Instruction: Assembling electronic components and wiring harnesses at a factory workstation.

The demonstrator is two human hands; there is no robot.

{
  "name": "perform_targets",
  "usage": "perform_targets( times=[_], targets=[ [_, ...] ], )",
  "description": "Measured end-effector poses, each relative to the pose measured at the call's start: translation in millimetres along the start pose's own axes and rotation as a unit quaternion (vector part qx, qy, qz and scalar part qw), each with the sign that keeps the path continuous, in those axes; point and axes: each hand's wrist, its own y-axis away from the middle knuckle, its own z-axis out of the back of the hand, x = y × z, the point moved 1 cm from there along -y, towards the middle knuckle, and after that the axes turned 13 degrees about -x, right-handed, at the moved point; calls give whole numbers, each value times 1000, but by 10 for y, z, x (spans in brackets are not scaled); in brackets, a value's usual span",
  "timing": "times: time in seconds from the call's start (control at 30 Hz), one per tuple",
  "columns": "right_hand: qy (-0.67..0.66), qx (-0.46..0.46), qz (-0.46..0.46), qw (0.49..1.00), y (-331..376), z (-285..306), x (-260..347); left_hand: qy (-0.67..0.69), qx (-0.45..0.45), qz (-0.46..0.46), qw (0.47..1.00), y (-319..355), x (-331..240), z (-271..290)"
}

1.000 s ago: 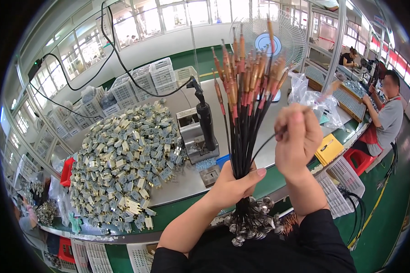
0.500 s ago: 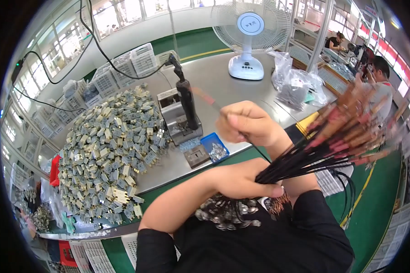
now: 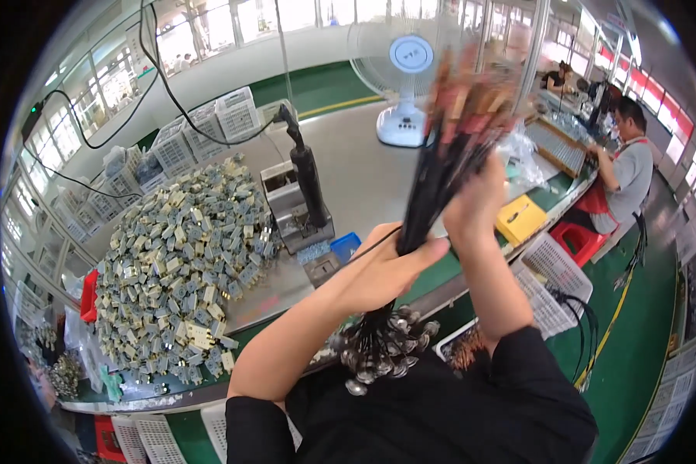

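My left hand [image 3: 390, 274] is closed around a thick bundle of black wires [image 3: 425, 189], held upright. Its upper ends, red and copper-brown, are smeared by motion. Below the fist hang several shiny rounded metal ends [image 3: 379, 348]. One loose black wire crosses over my left wrist. My right hand [image 3: 475, 197] is raised against the right side of the bundle; its fingers are blurred and partly hidden, so their grip does not show. Left of my hands stands a grey metal fixture with a black upright handle [image 3: 308, 185]. Beside it sits a blue tray [image 3: 346, 247].
A large heap of grey and beige plug-like parts [image 3: 185, 271] covers the table's left side. White baskets [image 3: 201, 127] line the back. A fan [image 3: 406, 120] and a yellow box [image 3: 520, 220] stand beyond my hands. A co-worker [image 3: 630, 170] sits at the right.
The wire bundle has swung from pointing right to upright. My right hand, earlier pinching a single wire on the left, has moved right to the bundle's side. The view has shifted slightly.
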Motion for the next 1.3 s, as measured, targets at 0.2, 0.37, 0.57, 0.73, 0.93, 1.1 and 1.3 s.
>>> perform_targets(
  times=[0.2, 0.37, 0.57, 0.73, 0.93, 1.1, 1.3],
  targets=[
    [321, 490, 519, 622, 1177, -544, 679, -156, -90, -374, 910, -79, 426, 275],
    [318, 584, 554, 500, 1307, -516, 490, -107, -322, -205, 918, -109, 305, -16],
    [205, 349, 308, 861, 895, -151, 440, 219, -172, 19, 960, -66, 111, 186],
    [-32, 117, -255, 959, 568, 52, -13, 252, -38, -5, 967, 2, 184, 133],
    [47, 353, -451, 818, 456, -149, -180, 2, 88, -62, 994, 22, 166, 194],
    [-172, 719, -257, 623, 657, -459, -254, -138, 236, -286, 918, -18, 367, 75],
    [135, 625, -221, 736, 724, -646, 151, -15, 218, -91, 972, 106, 211, 218]
  ],
)
